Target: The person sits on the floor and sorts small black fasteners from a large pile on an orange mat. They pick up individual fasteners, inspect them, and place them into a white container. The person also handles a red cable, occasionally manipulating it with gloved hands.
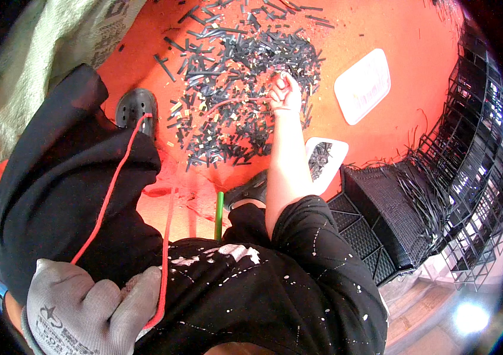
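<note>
My left hand (94,305), in a grey knitted glove, is closed around a red cord (112,195) low at the left, over my lap. One length of the cord rises from the glove to my dark clog (138,109); another comes up beside my thumb. My bare right hand (284,93) reaches far forward above a heap of cut black strips (234,127), its fingers curled. A red strand runs over the heap to the little-finger side of this fist; what lies inside the fingers is hidden.
Right of the heap, a white tray (363,87) lies on the red floor (405,35). A second white tray (329,155) with black bits sits beside my right forearm. Black woven basketwork (376,207) and wire racks (470,118) line the right. A pale woven sack (44,59) stands far left.
</note>
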The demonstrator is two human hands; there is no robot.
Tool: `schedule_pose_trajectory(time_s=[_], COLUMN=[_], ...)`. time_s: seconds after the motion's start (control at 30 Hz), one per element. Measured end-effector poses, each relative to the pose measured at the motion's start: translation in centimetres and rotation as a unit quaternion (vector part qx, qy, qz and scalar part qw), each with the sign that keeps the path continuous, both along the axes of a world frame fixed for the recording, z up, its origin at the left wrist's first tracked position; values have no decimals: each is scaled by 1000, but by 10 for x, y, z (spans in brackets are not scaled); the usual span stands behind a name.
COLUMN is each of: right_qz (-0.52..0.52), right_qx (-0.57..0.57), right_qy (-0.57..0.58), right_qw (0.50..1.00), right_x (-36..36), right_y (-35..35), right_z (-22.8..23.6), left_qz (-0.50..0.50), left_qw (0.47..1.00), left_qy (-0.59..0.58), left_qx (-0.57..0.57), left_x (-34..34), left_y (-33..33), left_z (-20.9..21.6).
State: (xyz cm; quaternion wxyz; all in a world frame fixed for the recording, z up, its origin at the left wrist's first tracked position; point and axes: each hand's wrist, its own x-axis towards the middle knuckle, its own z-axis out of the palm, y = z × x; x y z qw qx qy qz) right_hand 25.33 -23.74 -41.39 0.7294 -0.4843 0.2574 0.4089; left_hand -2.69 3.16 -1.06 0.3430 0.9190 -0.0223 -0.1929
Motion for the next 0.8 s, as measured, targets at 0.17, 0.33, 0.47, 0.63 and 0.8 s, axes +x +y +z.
schedule_pose_trajectory(time_s=[0.17, 0.33, 0.47, 0.63, 0.8], right_qz=[86, 141, 195, 305, 367], right_qx=[-288, -340, -365, -419, -490], right_qy=[-242, -402, -456, -485, -466], right_qw=[923, 839, 788, 704, 639], right_x=[0, -2, 10, 7, -2], right_y=[-25, -9, 4, 36, 55], right_z=[-51, -56, -66, -55, -25], left_qz=[-8, -8, -2, -17, -17], left_qw=[1000, 1000, 1000, 1000, 1000], left_qy=[-15, -4, -8, 4, 2], left_qx=[23, 26, 20, 18, 20], left_x=[3, 1, 1, 3, 2], left_y=[0, 0, 0, 1, 2], left_z=[0, 0, -1, 1, 0])
